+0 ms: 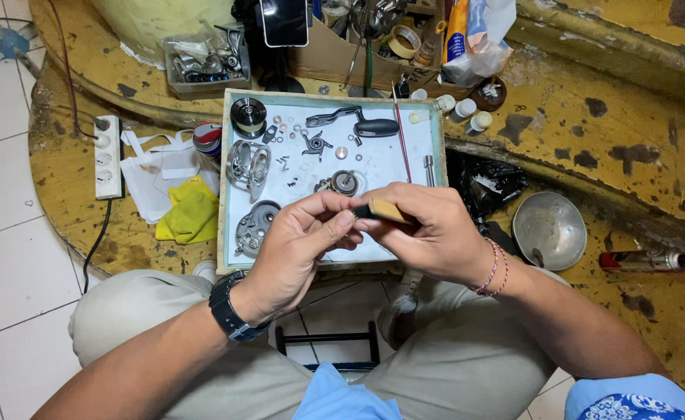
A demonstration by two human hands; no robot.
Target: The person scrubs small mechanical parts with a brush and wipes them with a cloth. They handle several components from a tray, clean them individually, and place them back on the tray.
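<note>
My left hand (296,245) and my right hand (428,229) meet over the near edge of a white work tray (389,159). The right hand grips a small tool with a tan wooden handle and dark ferrule (381,210). Its tip points at the left hand's fingertips, which pinch something too small to make out. On the tray lie fishing reel parts: a silver reel frame (248,165), a side plate (255,227), a dark spool (248,117), a crank handle with a black knob (354,122), a star-shaped part (316,145), a gear (344,183) and several small screws.
A yellow cloth (191,214) and a white power strip (108,155) lie left of the tray. A metal bowl (548,229), a black plastic bag (486,183) and a spray can (652,260) lie to the right. Boxes of parts stand behind on the worn yellow surface.
</note>
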